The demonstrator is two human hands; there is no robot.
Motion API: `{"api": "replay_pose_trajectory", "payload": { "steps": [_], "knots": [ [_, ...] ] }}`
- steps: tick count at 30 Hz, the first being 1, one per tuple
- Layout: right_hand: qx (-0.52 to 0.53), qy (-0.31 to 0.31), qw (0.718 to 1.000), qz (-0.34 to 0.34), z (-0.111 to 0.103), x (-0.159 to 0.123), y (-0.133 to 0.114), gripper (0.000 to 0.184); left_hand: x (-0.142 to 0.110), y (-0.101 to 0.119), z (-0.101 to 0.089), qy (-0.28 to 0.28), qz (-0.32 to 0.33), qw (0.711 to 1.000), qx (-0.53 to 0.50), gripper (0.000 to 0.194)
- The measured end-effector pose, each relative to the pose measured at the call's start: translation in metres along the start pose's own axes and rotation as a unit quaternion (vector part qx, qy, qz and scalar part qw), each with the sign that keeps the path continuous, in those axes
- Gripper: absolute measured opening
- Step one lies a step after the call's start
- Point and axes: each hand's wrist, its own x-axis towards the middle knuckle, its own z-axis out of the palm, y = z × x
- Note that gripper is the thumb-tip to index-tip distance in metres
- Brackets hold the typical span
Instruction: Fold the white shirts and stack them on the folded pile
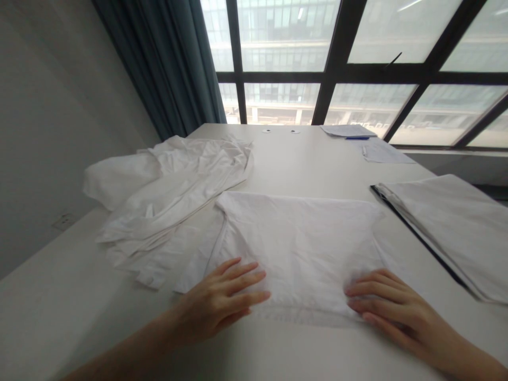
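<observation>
A white cloth garment, perhaps a shirt, lies spread on the white table with its sides folded under or inward. My left hand rests on its lower left part, palm down with fingers spread. On the lower right edge lies my right hand, its fingers extended and close together, slightly blurred. Neither hand grasps anything that I can make out. Left of the garment is a loose heap of white cloth, crumpled and partly overhanging the table's left edge.
At the right, a folded white cloth stack sits on something dark and flat. Papers and a blue pen lie at the far right of the table. Behind stand a dark curtain and a large window.
</observation>
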Motion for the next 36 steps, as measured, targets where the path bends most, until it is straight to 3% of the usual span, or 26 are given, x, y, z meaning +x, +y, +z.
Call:
{"api": "replay_pose_trajectory", "payload": {
  "steps": [3,6,12,17,21,25,29,36],
  "knots": [
    [0.055,-0.027,0.998,0.036,0.002,-0.003,0.002,0.021,0.002,0.0,-0.002,-0.066,0.005,0.998,-0.002,0.042],
    [0.109,-0.047,0.99,0.071,0.002,-0.005,0.003,0.022,0.001,0.0,-0.003,-0.094,-0.002,0.995,-0.012,0.043],
    [0.178,-0.047,0.975,0.121,-0.004,0.002,0.002,0.016,0.005,0.002,-0.009,-0.066,-0.02,0.997,-0.044,0.036],
    [0.098,0.012,0.982,0.158,-0.004,0.023,0.004,0.021,0.026,-0.008,-0.017,-0.016,-0.05,0.998,-0.044,0.031],
    [0.052,0.031,0.991,0.119,0.01,0.056,0.0,0.029,0.046,-0.025,-0.006,-0.029,-0.061,0.998,0.015,0.033],
    [0.041,-0.019,0.996,0.08,0.03,0.076,-0.003,0.039,0.05,-0.036,0.01,-0.063,-0.074,0.994,0.055,0.046],
    [0.021,-0.081,0.995,0.058,0.036,0.072,0.001,0.05,0.043,-0.031,0.013,-0.083,-0.089,0.991,0.055,0.057],
    [0.047,-0.148,0.987,0.039,0.026,0.059,0.002,0.068,0.032,-0.012,0.012,-0.095,-0.138,0.985,0.045,0.069]
  ]
}}
